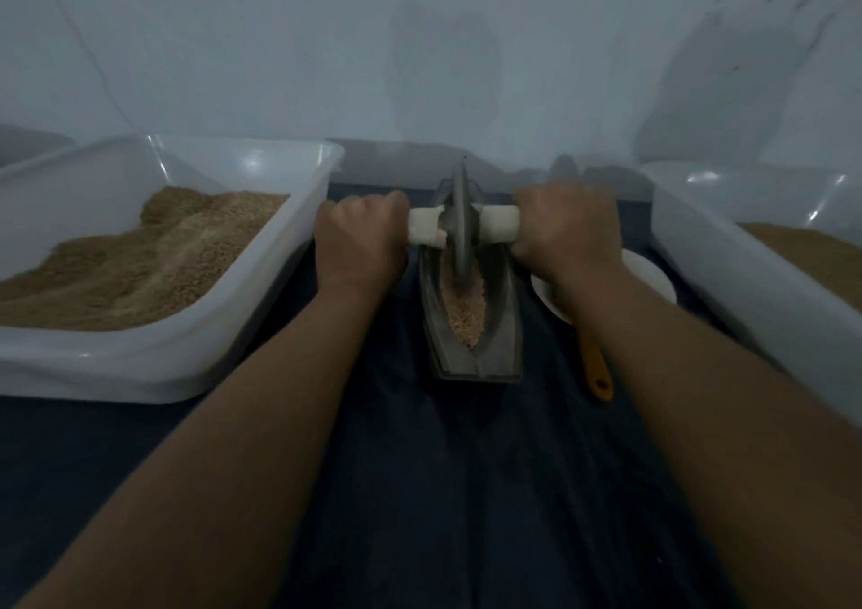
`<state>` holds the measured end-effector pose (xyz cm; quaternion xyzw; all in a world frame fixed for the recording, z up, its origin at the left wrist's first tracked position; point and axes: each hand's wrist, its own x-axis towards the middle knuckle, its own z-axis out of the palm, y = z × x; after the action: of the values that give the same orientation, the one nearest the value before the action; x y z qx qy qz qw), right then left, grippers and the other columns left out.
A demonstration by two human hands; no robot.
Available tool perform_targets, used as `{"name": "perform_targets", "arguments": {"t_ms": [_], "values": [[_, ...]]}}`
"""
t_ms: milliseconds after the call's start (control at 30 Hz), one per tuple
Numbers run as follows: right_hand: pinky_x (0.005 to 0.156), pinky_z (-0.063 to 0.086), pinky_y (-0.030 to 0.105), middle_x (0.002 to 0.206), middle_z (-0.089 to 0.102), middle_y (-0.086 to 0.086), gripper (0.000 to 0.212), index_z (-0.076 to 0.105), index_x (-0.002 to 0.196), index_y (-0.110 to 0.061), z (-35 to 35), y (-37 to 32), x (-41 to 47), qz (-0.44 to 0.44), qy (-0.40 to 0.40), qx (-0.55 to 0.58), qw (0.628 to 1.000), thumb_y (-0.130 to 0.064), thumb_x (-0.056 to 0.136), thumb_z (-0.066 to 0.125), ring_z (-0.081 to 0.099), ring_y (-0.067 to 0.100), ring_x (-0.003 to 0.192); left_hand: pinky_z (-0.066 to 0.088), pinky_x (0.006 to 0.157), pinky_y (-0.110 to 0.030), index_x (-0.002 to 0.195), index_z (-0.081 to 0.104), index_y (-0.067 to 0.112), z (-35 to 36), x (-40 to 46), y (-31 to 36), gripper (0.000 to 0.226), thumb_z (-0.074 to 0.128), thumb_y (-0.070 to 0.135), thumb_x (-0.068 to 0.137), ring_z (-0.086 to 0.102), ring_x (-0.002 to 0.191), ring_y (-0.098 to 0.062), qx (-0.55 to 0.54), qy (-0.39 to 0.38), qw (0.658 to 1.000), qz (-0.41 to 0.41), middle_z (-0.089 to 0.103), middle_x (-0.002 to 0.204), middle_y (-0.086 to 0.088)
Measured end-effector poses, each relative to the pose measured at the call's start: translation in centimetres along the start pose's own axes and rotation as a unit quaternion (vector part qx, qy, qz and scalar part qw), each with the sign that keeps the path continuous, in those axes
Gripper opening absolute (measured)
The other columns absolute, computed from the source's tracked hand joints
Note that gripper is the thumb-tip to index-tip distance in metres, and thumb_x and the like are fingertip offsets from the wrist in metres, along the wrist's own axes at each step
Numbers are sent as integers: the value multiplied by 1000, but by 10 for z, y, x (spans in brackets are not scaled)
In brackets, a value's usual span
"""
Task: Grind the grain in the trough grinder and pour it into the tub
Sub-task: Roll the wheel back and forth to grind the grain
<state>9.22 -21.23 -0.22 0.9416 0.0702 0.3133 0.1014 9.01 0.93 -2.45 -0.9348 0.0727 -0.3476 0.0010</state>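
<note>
Gripping the pale round handle (pixel 499 223) on each side of the wheel, both hands have their fingers curled tight around it. The left hand (pixel 361 240) holds the left end and the right hand (pixel 566 230) holds the right end. The grey metal wheel (pixel 462 230) is thin and round, and it stands upright in the trough grinder (pixel 503 324). That trough is dark metal, long and shaped like a little boat, and it sits on a dark cloth (pixel 466 468) between two tubs. Small, bumpy, light brown grain (pixel 464 317) lies in its groove. The left tub (pixel 242 324) is smooth white plastic, with a sandy brown heap inside. The right tub (pixel 727 258) is white plastic too. Near it sit a white round dish (pixel 653 277) and a yellow handle (pixel 594 366). No writing can be seen.
</note>
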Motion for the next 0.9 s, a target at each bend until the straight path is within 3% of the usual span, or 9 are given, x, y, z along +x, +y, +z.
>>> {"name": "perform_targets", "arguments": {"t_ms": [100,267,433,500,633,767,900], "values": [[51,27,30,67,59,9,12,55,79,-13,-4,-6,-39,17,118,-5,993,-15,79,66,52,29,54,28,64,-36,79,49,19,-18,-24,5,20,63,6,78,59,70,-33,26,41,999,14,64,76,-9],[50,25,32,66,52,10,26,43,80,-15,-17,-9,-60,22,111,-5,994,-5,73,66,45,29,52,27,64,-37,83,50,18,-33,-45,5,15,47,6,75,56,70,-32,26,98,994,45,61,76,-7],[52,27,32,68,59,13,14,54,80,-11,-10,-4,-47,-6,128,16,992,-12,77,67,53,31,55,28,66,-37,82,44,22,-22,-37,3,27,64,4,78,58,73,-32,26,52,998,11,64,79,-7],[53,28,32,71,63,15,12,59,82,-11,1,1,-35,-11,140,19,990,-22,85,64,58,32,60,31,69,-37,85,51,21,-11,-23,2,21,67,8,81,62,78,-33,22,22,1000,-4,67,84,-8],[61,34,34,92,69,16,32,66,99,-11,22,11,-3,-10,40,33,999,-40,86,70,64,36,79,32,71,-36,91,59,20,8,12,1,10,63,13,85,66,80,-34,49,15,998,21,69,85,-13],[61,38,31,93,67,10,39,69,103,-17,28,21,28,-1,-81,82,993,-49,81,73,58,30,75,31,72,-37,89,56,20,14,42,0,10,64,14,86,67,81,-37,48,13,997,60,69,86,-16],[58,35,29,89,66,8,37,69,103,-20,27,20,24,16,-85,94,992,-48,80,74,55,27,72,32,73,-38,83,42,24,14,40,4,22,55,7,85,64,80,-35,50,41,996,61,68,84,-14]]}}
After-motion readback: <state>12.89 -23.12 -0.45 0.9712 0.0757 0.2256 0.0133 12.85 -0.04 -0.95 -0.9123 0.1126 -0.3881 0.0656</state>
